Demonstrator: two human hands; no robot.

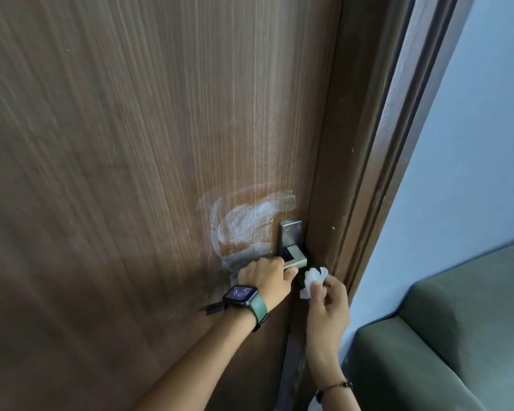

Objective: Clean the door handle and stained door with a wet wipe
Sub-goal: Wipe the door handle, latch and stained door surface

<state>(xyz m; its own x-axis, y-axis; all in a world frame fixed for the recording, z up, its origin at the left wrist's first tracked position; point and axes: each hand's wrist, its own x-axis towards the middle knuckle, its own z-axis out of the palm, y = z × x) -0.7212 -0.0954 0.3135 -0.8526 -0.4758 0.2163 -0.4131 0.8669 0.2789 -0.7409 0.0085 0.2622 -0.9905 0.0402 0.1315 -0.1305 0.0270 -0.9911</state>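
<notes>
Left hand (267,277) grips door handle (294,258); right hand (328,304) pinches wet wipe (313,278).

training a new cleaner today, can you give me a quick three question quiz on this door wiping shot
1. True or false: the left hand grips the door handle.
2. Which hand holds the wet wipe? A) left B) right C) neither
3. Fill in: the white smear lies on the door to the ____ of the handle's plate in the head view.

Key
1. True: its fingers wrap the lever.
2. B: the right hand pinches the crumpled wipe just below the handle's end.
3. Left, and partly above; it is not yet wiped away.
</notes>
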